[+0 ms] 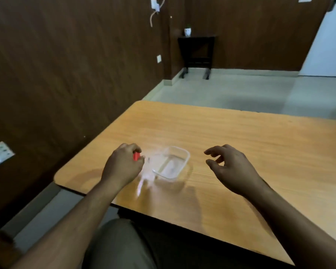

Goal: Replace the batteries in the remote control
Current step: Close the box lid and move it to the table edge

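My left hand (124, 165) is closed around a small red object (136, 156), likely a battery, just left of a clear plastic container (179, 164) on the wooden table (241, 144). A blurred white shape (144, 177), possibly the remote control, lies under and beside my left hand; the blur hides its details. My right hand (229, 167) hovers to the right of the container with fingers spread and curled, holding nothing.
The table's left and near edges are close to my hands. A dark wood-panelled wall stands to the left. A small dark side table (197, 53) with a white pot stands in the far corner on the pale floor.
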